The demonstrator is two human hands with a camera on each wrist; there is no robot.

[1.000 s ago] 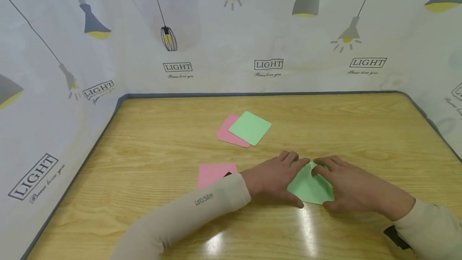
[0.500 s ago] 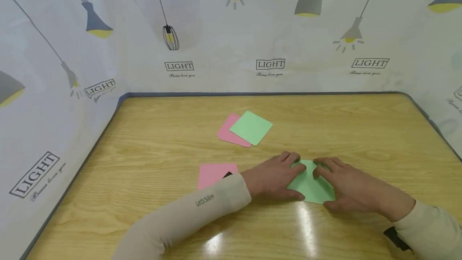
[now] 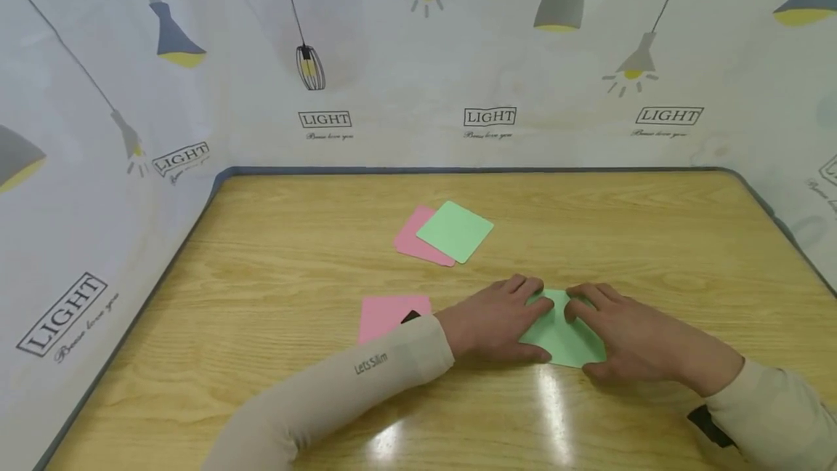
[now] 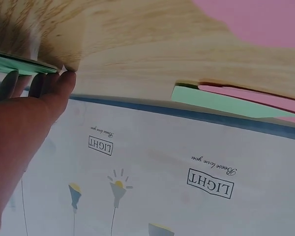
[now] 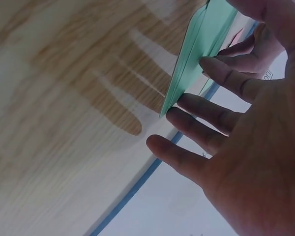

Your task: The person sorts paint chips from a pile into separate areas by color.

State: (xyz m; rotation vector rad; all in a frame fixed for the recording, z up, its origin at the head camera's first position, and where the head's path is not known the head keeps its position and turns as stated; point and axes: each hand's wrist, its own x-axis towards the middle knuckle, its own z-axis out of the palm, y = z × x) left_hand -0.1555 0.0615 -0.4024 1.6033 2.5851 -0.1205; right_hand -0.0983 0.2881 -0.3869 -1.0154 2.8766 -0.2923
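Note:
Square green paper [image 3: 567,340] lies on the table between both hands, and its edge shows thin layers in the right wrist view. My left hand [image 3: 500,320] rests at its left side, index fingertip on top and thumb by the near edge. From the right, my right hand [image 3: 644,334] touches it, index finger bent over the surface and thumb at the near right corner. Fairly straight fingers of the right hand [image 5: 255,142] meet the side of the green paper [image 5: 189,66] in the right wrist view. Palms hide parts of the paper.
A pink square [image 3: 386,315] lies partly under the left forearm. Farther back, a green square [image 3: 455,231] overlaps a pink square [image 3: 413,242]. White sheeting printed with lamps [image 3: 418,144] borders the wooden table [image 3: 275,238] on the back and sides.
The left index finger has drawn back slightly to the left, and the paper's far edge, peaked before, now looks flatter. The right hand has shifted only slightly.

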